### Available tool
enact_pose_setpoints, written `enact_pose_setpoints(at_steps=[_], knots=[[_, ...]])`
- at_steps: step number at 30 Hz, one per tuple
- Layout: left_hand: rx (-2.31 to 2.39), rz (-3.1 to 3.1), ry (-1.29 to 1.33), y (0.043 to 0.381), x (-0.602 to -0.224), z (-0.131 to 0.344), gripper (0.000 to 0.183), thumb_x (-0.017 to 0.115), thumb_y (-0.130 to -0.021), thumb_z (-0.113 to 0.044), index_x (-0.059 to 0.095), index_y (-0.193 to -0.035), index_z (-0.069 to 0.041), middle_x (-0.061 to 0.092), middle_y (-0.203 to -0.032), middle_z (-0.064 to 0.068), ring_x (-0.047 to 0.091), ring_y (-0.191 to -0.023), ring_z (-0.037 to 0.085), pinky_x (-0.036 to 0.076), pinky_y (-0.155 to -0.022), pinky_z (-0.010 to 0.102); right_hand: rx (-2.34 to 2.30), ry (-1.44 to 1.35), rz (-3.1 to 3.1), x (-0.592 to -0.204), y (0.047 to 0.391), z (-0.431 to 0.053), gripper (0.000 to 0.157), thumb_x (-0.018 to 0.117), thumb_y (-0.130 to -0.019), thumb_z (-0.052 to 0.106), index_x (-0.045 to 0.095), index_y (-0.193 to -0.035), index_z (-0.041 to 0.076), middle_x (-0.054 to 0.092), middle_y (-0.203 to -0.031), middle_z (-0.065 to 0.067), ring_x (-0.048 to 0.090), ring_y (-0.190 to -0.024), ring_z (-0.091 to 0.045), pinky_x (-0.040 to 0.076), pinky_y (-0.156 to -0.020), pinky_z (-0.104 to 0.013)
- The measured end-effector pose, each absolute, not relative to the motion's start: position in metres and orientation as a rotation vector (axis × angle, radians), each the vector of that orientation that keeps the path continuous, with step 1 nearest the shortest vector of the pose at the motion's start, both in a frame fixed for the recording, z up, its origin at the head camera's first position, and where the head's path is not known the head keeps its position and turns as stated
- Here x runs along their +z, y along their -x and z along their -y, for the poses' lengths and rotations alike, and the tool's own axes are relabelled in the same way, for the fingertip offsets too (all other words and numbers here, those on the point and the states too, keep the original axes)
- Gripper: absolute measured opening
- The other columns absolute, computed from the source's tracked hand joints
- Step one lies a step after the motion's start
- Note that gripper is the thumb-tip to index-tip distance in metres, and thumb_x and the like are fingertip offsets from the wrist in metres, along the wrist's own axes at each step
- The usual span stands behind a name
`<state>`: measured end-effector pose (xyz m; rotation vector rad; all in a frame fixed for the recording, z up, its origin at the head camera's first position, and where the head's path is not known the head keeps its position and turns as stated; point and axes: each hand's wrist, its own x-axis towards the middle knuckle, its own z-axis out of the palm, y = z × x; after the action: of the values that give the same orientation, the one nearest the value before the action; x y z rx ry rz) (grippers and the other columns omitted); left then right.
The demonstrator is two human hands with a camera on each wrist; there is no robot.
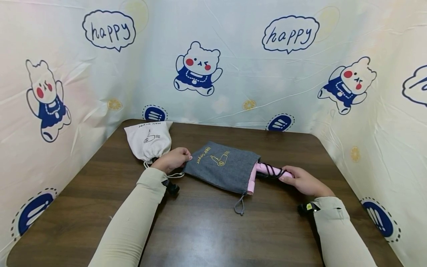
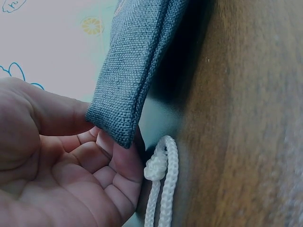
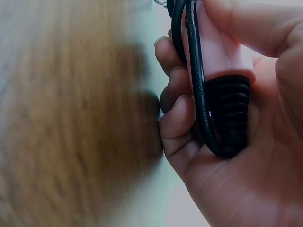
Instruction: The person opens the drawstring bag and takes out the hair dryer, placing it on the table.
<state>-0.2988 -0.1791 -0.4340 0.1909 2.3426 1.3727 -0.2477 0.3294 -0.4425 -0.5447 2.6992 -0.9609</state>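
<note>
A pink hair dryer (image 1: 263, 168) lies partly inside a grey drawstring pouch (image 1: 230, 163) printed "Hair Dryer" in yellow. Its handle, with black cord (image 1: 271, 171) wound round it, sticks out of the pouch mouth on the right, and part of its pink body shows at the opening. My right hand (image 1: 305, 181) grips the end of that handle; the right wrist view has the ribbed black cord guard (image 3: 229, 101) against the palm. At the pouch's other end, my left hand (image 1: 173, 159) pinches a bottom corner (image 2: 120, 113) between thumb and fingers. The rest of the dryer is hidden by cloth.
Behind my left hand sits a white drawstring pouch (image 1: 148, 139), also printed "Hair Dryer", its white cord (image 2: 161, 179) trailing near that hand. A grey cord loop (image 1: 239, 205) hangs from the grey pouch onto the brown table (image 1: 213, 233). Printed curtains (image 1: 233, 74) enclose the table's back and sides.
</note>
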Motion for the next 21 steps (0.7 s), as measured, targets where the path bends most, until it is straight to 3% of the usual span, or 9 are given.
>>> enact_pose_setpoints(at_steps=[21], knots=[[1.397,-2.331,-0.213,0.3017,-0.4384,0.1806,0.016,0.048,-0.110,-0.011,0.048,-0.097,-0.002,0.044,-0.094,0.006,0.044,-0.084,0.022,0.042,-0.079,0.037,-0.962,0.613,-2.681,-0.4429,0.2483,-0.3366,0.023,0.067,-0.102,0.032,0.066,-0.113,0.012,0.058,-0.089,-0.003,0.055,-0.085,-0.021,0.044,-0.074,-0.031]])
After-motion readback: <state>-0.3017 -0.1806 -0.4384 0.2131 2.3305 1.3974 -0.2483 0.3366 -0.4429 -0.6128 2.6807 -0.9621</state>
